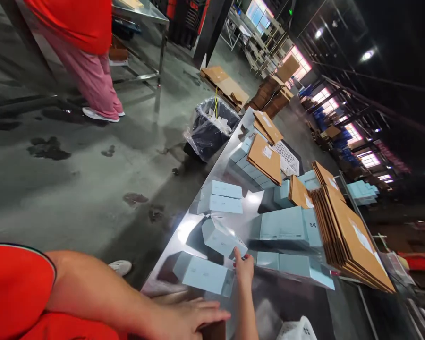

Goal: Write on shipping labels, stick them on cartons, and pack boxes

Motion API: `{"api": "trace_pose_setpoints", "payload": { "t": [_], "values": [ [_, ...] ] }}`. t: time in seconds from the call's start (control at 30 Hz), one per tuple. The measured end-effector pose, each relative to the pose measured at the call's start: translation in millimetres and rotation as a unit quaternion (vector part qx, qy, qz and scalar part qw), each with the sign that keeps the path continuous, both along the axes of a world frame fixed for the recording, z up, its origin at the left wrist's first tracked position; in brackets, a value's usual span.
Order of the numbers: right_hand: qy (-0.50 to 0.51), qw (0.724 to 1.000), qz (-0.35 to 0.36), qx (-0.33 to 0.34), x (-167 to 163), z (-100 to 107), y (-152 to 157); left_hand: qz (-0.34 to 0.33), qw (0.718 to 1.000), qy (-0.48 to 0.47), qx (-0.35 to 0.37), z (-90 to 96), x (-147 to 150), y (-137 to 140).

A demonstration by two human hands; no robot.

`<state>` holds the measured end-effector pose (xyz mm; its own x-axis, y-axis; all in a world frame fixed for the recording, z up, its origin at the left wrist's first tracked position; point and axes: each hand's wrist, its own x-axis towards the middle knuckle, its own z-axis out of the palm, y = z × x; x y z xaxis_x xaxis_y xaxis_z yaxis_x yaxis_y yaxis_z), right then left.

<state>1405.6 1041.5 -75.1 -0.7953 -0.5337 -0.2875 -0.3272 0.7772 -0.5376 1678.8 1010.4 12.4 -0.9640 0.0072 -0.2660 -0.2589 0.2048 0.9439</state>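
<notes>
My right hand [243,269] reaches up from the bottom, its thumb and fingers closed at the near corner of a pale blue box [219,236]. That box sits at an angle on the shiny metal table [177,231]. My left hand [194,316] comes in from the left below a red sleeve, fingers stretched out flat. Under its fingertips is a brown edge [214,330], mostly cut off by the frame. Between the hands lies another pale blue box [205,276]. Two more pale blue boxes [226,196] lie side by side just beyond.
Stacked flat brown cartons [354,236] and pale blue boxes [286,224] line the table's right side. White plastic baskets [286,158] stand among them. A lined bin [212,125] is beside the table's left edge. A person in pink trousers [95,85] stands at upper left.
</notes>
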Motion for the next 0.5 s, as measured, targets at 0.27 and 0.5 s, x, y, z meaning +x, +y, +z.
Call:
{"api": "trace_pose_setpoints", "payload": {
  "t": [0.27, 0.5],
  "values": [
    [-0.084, 0.988, 0.120, -0.055, -5.1, 30.0, -3.5, 0.022, 0.997, 0.074, -0.017, -11.2, 8.0, 15.7],
    [-0.105, 0.987, 0.123, -0.013, 5.9, 40.1, 60.9, -0.001, 0.996, 0.083, 0.017, -10.5, 12.9, 14.5]
  ]
}}
